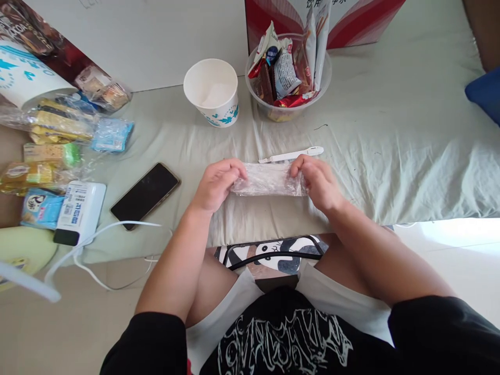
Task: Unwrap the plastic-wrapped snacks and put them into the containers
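A clear, crinkled plastic wrapper (269,179) is stretched between my two hands above the cloth-covered surface. My left hand (219,182) pinches its left end, fingers closed. At the opposite end, my right hand (317,179) grips it between thumb and fingers. Whether anything lies inside the plastic I cannot tell. Just behind the wrapper lies a slim white craft knife (291,154), close to my right fingertips. Farther back stand a white paper cup (214,94) with blue leaf prints and a clear plastic bowl (289,112) full of wrapped snacks.
A black phone (145,195) lies left of my forearm, beside a white charger-like device (80,213) with a cable. Packaged snacks (62,122) and a tipped paper cup (29,73) crowd the left. Boxes (187,36) stand along the back. The cloth's front edge runs above my knees.
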Motion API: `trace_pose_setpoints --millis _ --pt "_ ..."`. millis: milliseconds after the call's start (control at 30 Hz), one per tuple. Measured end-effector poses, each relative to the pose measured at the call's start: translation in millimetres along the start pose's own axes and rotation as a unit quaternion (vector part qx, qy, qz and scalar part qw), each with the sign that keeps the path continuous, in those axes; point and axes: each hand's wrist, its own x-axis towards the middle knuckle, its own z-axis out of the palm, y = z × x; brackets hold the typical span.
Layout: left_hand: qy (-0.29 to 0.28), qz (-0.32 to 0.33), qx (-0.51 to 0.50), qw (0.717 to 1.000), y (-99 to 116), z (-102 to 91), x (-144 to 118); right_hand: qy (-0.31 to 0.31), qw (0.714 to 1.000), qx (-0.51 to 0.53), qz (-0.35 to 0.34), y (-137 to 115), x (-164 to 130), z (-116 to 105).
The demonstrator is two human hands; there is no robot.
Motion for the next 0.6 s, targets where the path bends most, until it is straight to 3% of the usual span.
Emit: trace_pose_setpoints --millis 100,267,367,467,533,600 --pt "0.008 0.017 0.091 0.996 -2.3 2.6 -2.2 0.030 0.998 -0.050 0.002 0.9 -1.8 2.1" --pt "0.029 0.032 0.091 0.995 -8.4 3.1 0.8 0.038 0.993 0.095 0.051 7.6 3.3 4.5" --pt "0.096 0.114 0.089 0.985 -18.6 -2.0 7.7 0.079 0.990 0.109 0.047 10.5 6.7 1.3" --pt "0.170 0.199 0.095 0.961 -28.1 -1.9 10.7 0.167 0.986 0.024 -0.005 8.8 4.2 -0.3" --pt "0.152 0.198 0.111 0.962 -31.4 5.0 8.1 0.197 0.976 -0.061 -0.065 5.4 -0.6 2.1" --pt "0.092 0.161 0.123 0.975 -32.6 16.1 3.0 0.175 0.971 -0.112 -0.120 2.3 -6.1 7.2"
